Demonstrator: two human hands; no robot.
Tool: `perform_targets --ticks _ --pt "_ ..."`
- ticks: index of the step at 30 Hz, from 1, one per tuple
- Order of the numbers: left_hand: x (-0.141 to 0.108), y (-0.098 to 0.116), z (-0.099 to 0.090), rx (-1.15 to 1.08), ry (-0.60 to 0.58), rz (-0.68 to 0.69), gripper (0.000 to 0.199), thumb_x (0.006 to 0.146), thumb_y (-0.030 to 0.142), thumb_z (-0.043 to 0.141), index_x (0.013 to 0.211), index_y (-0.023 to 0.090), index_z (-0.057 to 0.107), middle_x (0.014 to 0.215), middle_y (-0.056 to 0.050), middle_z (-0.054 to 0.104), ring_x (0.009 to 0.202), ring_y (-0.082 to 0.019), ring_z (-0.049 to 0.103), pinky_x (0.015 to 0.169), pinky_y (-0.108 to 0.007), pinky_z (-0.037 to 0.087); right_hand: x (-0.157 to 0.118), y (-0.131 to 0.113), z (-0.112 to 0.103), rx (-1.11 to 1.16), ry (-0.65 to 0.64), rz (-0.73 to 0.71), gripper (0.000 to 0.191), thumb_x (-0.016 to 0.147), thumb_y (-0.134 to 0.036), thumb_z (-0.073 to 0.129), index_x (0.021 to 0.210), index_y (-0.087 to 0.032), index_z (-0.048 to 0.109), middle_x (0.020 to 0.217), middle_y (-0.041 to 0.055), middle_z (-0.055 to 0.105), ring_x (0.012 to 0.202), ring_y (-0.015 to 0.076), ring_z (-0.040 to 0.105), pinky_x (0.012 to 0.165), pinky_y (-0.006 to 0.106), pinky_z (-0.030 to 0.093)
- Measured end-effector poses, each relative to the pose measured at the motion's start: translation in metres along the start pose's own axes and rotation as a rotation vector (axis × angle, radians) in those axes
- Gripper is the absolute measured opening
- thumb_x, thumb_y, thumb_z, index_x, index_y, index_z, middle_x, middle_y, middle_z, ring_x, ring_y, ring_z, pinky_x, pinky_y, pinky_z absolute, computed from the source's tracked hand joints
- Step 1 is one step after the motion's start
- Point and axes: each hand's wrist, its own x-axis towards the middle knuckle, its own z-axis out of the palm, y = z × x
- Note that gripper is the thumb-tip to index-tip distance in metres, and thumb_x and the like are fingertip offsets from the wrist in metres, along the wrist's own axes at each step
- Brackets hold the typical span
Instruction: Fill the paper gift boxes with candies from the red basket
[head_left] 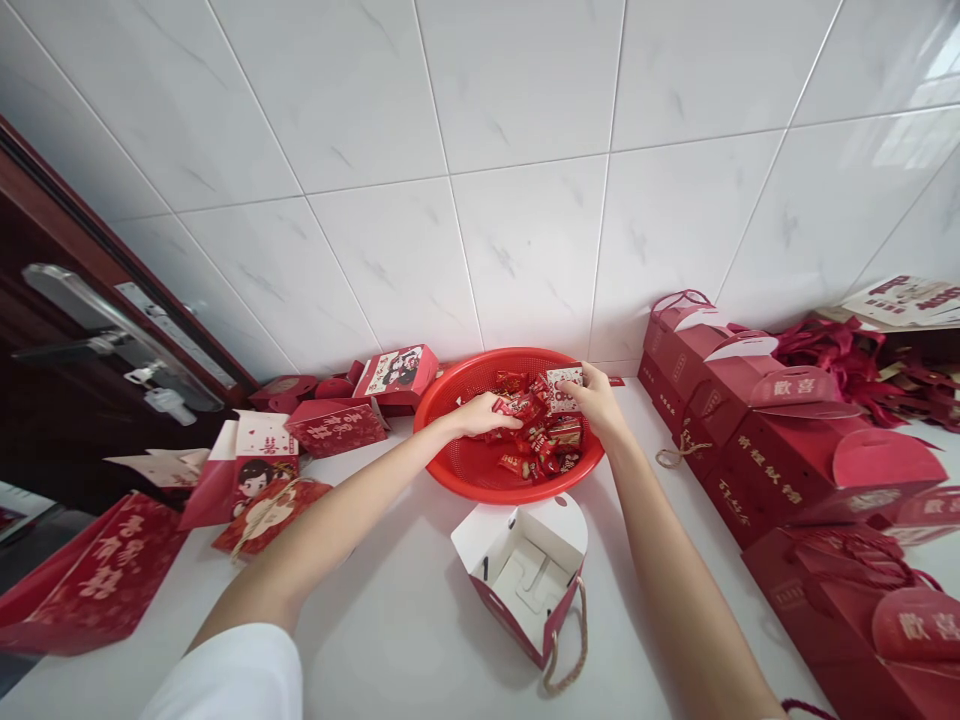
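Observation:
A red plastic basket (469,487) holds many red-wrapped sweets (536,440). Over its left part reaches my left hand (489,414), its fingers closed round a small red-wrapped sweet (504,405). At the basket's right side my right hand (592,398) grips a small white and red patterned packet (562,388) between thumb and fingers. In front of the basket stands an open gift box (525,575), white inside, with a rope handle hanging at its right; its visible floor bears nothing.
Closed red gift boxes (787,460) are lined up at the right, with red ribbons (832,355) behind them. Several other red boxes (337,425) lie at the left, near a dark door with a metal handle (112,320). A tiled wall (525,230) rises behind.

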Motion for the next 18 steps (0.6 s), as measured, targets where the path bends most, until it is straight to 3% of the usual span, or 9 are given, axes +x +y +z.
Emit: perform_targets --ticks 3,13,18 --pt "-0.0031 0.0054 -0.0019 -0.116 0.043 -0.051 0.031 0.06 0.036 0.082 0.066 0.016 0.059 0.055 0.004 0.054 0.052 -0.011 0.046 0.047 -0.023 0.032 0.0002 0.0002 0.0006 0.002 0.013 0.002 0.029 0.059 -0.028 0.06 0.087 -0.02 0.064 0.081 0.0004 0.07 0.077 0.021 0.063 0.073 0.035 0.053" --pt "-0.0042 0.007 -0.0048 -0.299 0.065 0.022 0.046 0.052 0.043 0.089 0.056 0.016 0.053 0.055 0.006 0.051 0.053 -0.008 0.042 0.05 -0.022 0.031 -0.0014 -0.002 -0.0001 -0.042 0.062 0.023 0.023 0.061 -0.024 0.056 0.084 -0.022 0.06 0.084 0.001 0.069 0.079 0.0215 0.063 0.074 0.035 0.053" --pt "-0.0032 0.0006 -0.0061 -0.21 0.028 -0.007 0.037 0.061 0.045 0.084 0.064 0.015 0.061 0.057 0.003 0.058 0.05 -0.009 0.045 0.048 -0.023 0.032 -0.0006 -0.0005 -0.0016 -0.048 0.055 0.033 0.021 0.062 -0.023 0.058 0.083 -0.022 0.056 0.08 0.0004 0.067 0.078 0.021 0.062 0.071 0.034 0.053"
